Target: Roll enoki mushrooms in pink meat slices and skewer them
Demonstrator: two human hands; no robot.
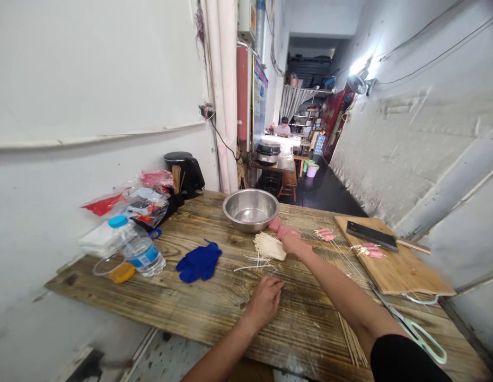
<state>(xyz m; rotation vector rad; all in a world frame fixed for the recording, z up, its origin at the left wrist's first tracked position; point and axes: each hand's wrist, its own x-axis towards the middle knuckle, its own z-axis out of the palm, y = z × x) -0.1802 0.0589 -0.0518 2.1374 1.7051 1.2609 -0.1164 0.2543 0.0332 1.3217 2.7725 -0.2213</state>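
Note:
My right hand (293,244) reaches over the table to the pink meat slices (288,231); its fingertips are at the meat and mostly hidden, so I cannot tell whether they grip a slice. Just left of it lies a bunch of enoki mushrooms (269,246), with a few loose enoki strands (254,266) in front. My left hand (265,298) rests on the wood nearer to me, its fingers curled in and nothing visible in them. Behind the mushrooms stands a steel bowl (251,208). Skewered meat rolls (324,234) lie to the right.
On the right, a cutting board (393,270) carries a cleaver (371,235) and more skewered rolls (370,250). Scissors (419,334) and bamboo skewers (353,342) lie nearer. Leftward are a blue glove (199,262), water bottle (141,252), plastic cup (118,269) and black kettle (186,172). A person (283,128) sits far back.

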